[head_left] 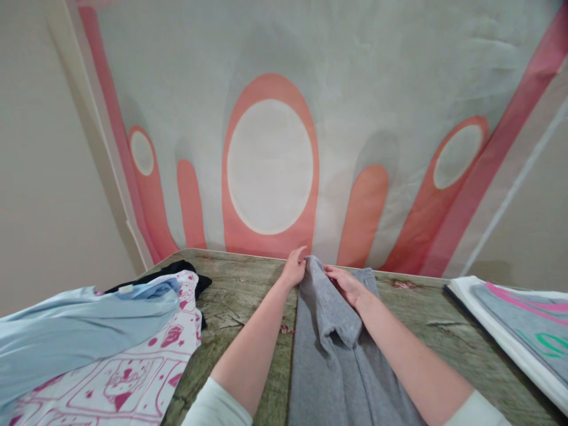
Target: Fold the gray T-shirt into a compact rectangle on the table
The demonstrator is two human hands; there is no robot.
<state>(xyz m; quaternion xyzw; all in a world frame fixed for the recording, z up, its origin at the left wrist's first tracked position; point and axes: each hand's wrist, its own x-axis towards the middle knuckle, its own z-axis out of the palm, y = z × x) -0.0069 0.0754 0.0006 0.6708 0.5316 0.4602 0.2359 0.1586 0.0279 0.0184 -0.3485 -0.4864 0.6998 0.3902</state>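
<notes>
A grey garment (337,373) lies lengthwise on the wood-patterned table (248,296), its far end bunched and slightly raised. My left hand (295,266) is at the left side of that far end, fingers closed on the cloth's edge, with the index finger pointing up. On the right side, my right hand (345,283) has its fingers curled against the same far end, the cloth between the two hands. The fingertips of my right hand are partly hidden by the fabric.
At the left, a light blue garment (89,319) overlaps a white one with pink prints (133,373), with black cloth (203,285) behind. Folded printed clothes (528,313) lie at the right. A grey wall hanging with coral shapes (270,236) rises behind the table.
</notes>
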